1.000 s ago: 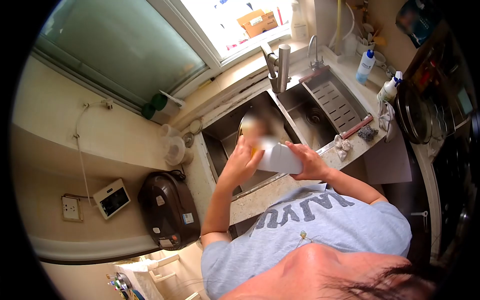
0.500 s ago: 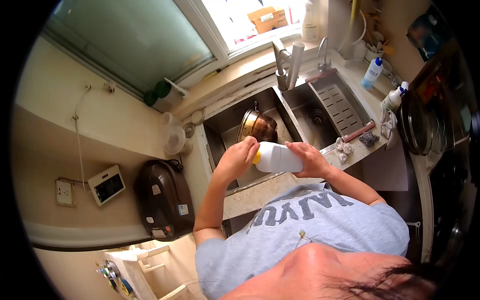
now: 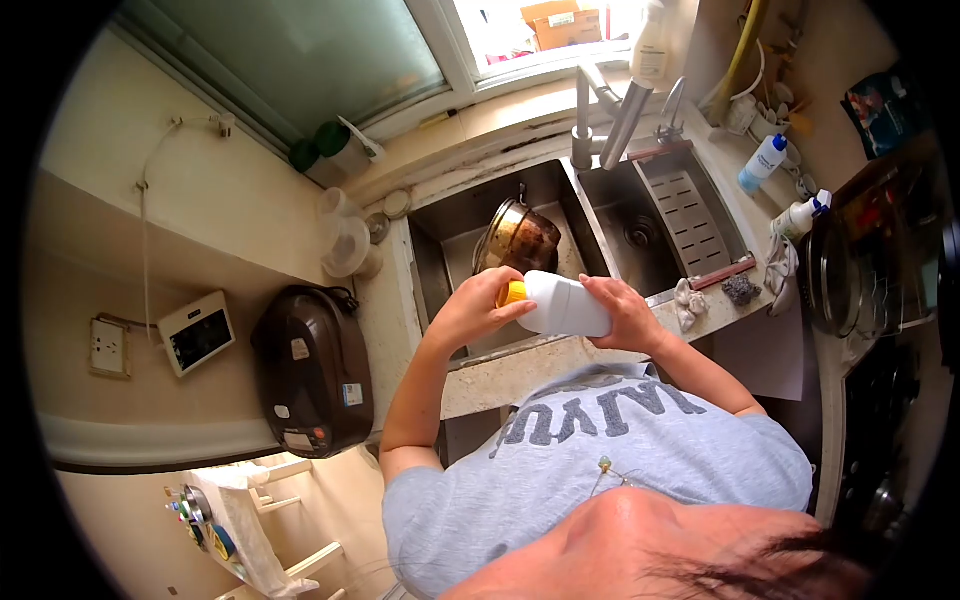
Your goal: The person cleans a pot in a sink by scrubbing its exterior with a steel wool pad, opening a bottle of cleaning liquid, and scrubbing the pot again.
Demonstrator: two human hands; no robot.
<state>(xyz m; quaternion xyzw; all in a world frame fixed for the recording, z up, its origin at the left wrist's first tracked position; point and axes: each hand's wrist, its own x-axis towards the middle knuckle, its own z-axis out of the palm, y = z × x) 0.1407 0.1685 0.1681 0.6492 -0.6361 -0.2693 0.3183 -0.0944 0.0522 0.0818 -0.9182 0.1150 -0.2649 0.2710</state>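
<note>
A white plastic bottle [image 3: 568,305] with a yellow cap [image 3: 512,293] lies nearly sideways over the front edge of the sink. My left hand [image 3: 482,308] grips the cap, thumb along its near side and fingers over the top. Around the base end of the bottle, my right hand [image 3: 625,315] is closed. Just beyond the bottle, a metal pot [image 3: 522,240] with brown burnt stains rests tilted in the left sink basin [image 3: 450,235].
The right basin holds a slotted drain tray [image 3: 685,215]. Behind stands the faucet [image 3: 622,125]. A steel wool scrubber [image 3: 741,290] and a white cloth [image 3: 689,305] lie right of the sink; a rice cooker [image 3: 312,370] sits left.
My left fingers have shifted around the cap, so more of its yellow shows. The bottle has moved slightly right and tilts a little more. The whole view has shifted slightly.
</note>
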